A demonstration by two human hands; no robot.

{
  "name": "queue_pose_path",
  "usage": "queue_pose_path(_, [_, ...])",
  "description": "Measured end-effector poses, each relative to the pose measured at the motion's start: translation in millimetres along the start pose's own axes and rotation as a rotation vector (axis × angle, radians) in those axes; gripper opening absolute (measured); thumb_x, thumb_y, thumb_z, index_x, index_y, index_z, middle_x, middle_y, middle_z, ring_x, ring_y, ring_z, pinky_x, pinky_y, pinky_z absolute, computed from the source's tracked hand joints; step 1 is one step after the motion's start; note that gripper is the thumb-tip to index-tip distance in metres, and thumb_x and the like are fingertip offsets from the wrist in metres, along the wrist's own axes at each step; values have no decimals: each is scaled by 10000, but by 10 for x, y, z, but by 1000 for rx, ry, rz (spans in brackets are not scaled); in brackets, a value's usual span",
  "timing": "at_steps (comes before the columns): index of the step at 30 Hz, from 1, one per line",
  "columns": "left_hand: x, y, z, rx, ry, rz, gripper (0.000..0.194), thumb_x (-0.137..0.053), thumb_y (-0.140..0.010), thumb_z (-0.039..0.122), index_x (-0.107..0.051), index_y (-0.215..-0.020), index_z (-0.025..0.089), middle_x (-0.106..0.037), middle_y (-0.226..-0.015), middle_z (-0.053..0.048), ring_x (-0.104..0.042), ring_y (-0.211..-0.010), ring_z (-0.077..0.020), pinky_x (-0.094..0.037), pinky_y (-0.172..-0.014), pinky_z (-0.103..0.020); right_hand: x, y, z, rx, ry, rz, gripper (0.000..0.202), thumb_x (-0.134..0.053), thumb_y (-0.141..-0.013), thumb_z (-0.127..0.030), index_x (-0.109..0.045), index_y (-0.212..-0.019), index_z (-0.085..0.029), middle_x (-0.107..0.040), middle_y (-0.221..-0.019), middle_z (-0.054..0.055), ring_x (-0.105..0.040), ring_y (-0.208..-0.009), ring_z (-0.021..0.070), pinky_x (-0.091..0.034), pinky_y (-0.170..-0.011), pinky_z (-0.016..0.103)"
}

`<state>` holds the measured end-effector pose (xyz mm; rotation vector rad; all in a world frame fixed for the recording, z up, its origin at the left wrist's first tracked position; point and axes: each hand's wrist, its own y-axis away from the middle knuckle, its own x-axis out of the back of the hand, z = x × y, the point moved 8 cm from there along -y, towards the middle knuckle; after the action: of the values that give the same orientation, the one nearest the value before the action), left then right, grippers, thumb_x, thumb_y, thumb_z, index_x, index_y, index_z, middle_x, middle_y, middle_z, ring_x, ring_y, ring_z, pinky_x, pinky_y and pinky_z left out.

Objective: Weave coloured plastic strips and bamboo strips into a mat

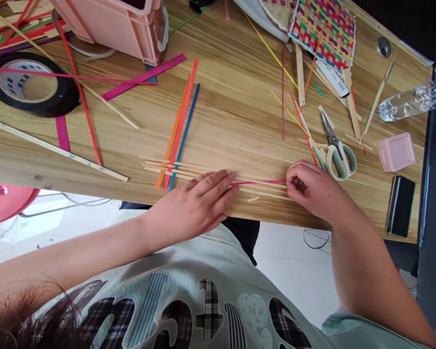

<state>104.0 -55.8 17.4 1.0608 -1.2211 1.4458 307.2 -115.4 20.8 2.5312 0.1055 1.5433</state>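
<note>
My left hand [205,201] lies flat, fingers stretched out, over a bundle of thin plain strips [189,169] near the table's front edge. An orange strip [178,126], a coral-red strip [186,106] and a blue strip [189,126] cross these strips at their left end, interlaced over and under. From beneath my left fingertips a thin magenta strip [259,182] runs right, along the plain ones. My right hand [305,186] is closed in a pinch on the magenta strip's right end; the right ends of the plain strips are hidden there too.
Scissors [336,145] lie beyond my right hand, among loose strips. A woven multicolour mat [325,34], a bottle [414,99], a pink case [396,151] and a phone [400,206] are on the right. Black tape [67,92] and a pink bin [109,29] stand left.
</note>
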Motion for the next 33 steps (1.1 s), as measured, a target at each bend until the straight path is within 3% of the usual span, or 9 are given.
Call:
queue_pose_path(8, [10, 11, -5, -4, 4, 6, 489, -412, -990, 384, -498, -1393, 121, -447, -1503, -104, -457, -1364, -250, -465, -1051, -353, 105, -291, 16, -89, -180, 9, 117, -559, -786, -133, -590, -823, -240, -573, -786, -15, -536, -668, 134, -418, -601, 281])
queue_pose_path(15, [-7, 4, 3, 1, 1, 28, 483, -425, -991, 375, -494, -1392, 113, -472, -1486, -110, -462, -1358, -265, -487, -1024, -365, 131, -773, -197, 2, -94, 49, 141, -564, -755, -114, -630, -797, -232, -577, -818, -9, -540, -658, 119, -434, -616, 278])
queue_pose_path(18, [112, 58, 23, -43, 33, 129, 409, -454, -985, 293, -533, -1354, 136, -496, -1472, -67, -489, -1336, -252, -526, -957, -335, 143, -973, -266, 22, -95, 61, 135, -572, -740, -112, -634, -776, -227, -581, -824, -2, -537, -648, 123, -431, -605, 283])
queue_pose_path(21, [346, 282, 15, -139, 114, 279, 317, -493, -969, 228, -613, -1253, 152, -583, -1394, -18, -544, -1278, -194, -516, -989, -297, 137, -1123, -291, 11, -117, 44, 122, -577, -747, -131, -637, -773, -234, -598, -831, 11, -541, -641, 140, -429, -600, 303])
queue_pose_path(23, [476, 493, -110, -113, 176, 346, 264, -553, -938, 214, -649, -1172, 138, -655, -1300, -28, -570, -1245, -195, -499, -1033, -317, 128, -1191, -298, -4, -114, 26, 108, -579, -762, -154, -641, -783, -240, -612, -838, 20, -551, -651, 154, -432, -611, 317])
queue_pose_path(25, [538, 693, -364, 51, 175, 377, 251, -630, -885, 194, -653, -1127, 130, -692, -1223, -61, -587, -1221, -239, -506, -1028, -375, 117, -1239, -306, -20, -106, 4, 102, -579, -773, -172, -646, -801, -244, -627, -851, 25, -559, -664, 161, -435, -621, 323])
queue_pose_path(28, [486, 884, -720, 267, 140, 314, 300, -648, -864, 174, -622, -1160, 131, -663, -1260, -107, -582, -1228, -274, -511, -1019, -439, 100, -1299, -343, -28, -84, -28, 85, -593, -775, -192, -652, -813, -240, -629, -863, 24, -551, -670, 151, -434, -621, 315])
queue_pose_path(33, [361, 878, -891, 286, 166, 206, 299, -587, -911, 190, -607, -1202, 121, -626, -1327, -101, -555, -1273, -255, -507, -1053, -407, 56, -1409, -461, 61, -41, -112, 25, -635, -793, -232, -645, -771, -224, -591, -838, 18, -526, -675, 121, -437, -638, 293])
